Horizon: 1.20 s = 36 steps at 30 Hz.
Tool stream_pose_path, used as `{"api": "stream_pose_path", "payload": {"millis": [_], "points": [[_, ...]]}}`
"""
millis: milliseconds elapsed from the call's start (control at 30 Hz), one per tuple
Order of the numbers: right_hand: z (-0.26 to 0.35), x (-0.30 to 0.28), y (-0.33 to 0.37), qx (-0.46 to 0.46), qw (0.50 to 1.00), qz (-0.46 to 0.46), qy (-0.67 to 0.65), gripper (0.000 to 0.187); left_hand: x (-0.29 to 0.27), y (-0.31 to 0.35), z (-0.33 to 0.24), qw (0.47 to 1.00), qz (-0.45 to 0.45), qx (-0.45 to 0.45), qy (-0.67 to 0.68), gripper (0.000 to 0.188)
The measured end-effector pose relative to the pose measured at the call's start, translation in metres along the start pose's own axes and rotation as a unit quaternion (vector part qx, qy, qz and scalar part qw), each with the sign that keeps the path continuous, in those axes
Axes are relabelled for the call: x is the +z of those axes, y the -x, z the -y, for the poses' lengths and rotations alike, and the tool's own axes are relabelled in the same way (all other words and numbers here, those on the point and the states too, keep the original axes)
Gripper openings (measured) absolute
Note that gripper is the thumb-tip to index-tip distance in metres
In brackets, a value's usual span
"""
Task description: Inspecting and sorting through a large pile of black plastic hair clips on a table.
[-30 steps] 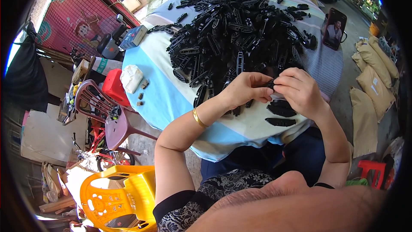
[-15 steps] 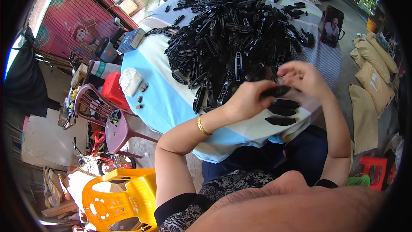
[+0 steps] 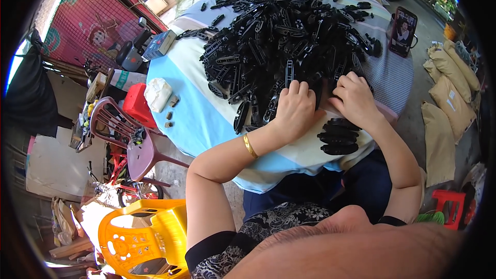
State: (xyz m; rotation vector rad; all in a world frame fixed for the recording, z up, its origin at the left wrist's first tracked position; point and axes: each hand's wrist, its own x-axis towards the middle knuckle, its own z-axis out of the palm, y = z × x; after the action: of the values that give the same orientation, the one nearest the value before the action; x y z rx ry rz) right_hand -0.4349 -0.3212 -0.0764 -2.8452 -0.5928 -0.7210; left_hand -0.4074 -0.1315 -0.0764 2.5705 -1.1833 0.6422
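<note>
A large heap of long, narrow black plastic parts (image 3: 263,46) covers the middle of the cloth-covered table. At the heap's near edge my left hand (image 3: 298,107) bends its fingers down among the parts, a dark piece beside its fingertips. My right hand (image 3: 355,98) is just to its right, fingers curled over parts at the heap's edge and thumb toward the left hand. What either hand grips is hidden beneath the fingers. Closer to me, below the right hand, several similar black parts (image 3: 339,149) lie side by side in a short stack-like row.
A phone (image 3: 402,32) with a lit screen stands at the table's right edge. On the left of the table (image 3: 175,119) are a white bag (image 3: 157,94), small brown bits and a box (image 3: 159,45). Chairs stand to the left; tan sacks (image 3: 448,98) lie on the floor at right.
Both hands moved up to the heap's edge. The black part held between them has left the left hand's grip, and the near row now holds one more part, set closer together.
</note>
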Motion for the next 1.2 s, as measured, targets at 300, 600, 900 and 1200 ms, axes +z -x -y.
{"api": "stream_pose_path", "payload": {"millis": [300,600,900,1200], "points": [[-0.006,-0.024,-0.004,0.162,0.944,-0.113,-0.266,0.016,-0.004,0.0,0.01,0.993,-0.023,-0.014,0.116,0.027],[0.023,-0.028,-0.006,0.015,0.959,-0.172,-0.223,0.018,-0.008,-0.009,0.01,0.522,0.054,-0.27,0.807,0.033],[0.024,-0.032,-0.007,0.002,0.936,-0.233,-0.265,0.015,0.001,-0.007,0.009,0.478,0.049,-0.23,0.847,0.03],[0.027,-0.033,-0.006,-0.112,0.962,-0.231,-0.096,0.018,0.003,-0.007,0.012,0.483,0.047,-0.238,0.842,0.033]]}}
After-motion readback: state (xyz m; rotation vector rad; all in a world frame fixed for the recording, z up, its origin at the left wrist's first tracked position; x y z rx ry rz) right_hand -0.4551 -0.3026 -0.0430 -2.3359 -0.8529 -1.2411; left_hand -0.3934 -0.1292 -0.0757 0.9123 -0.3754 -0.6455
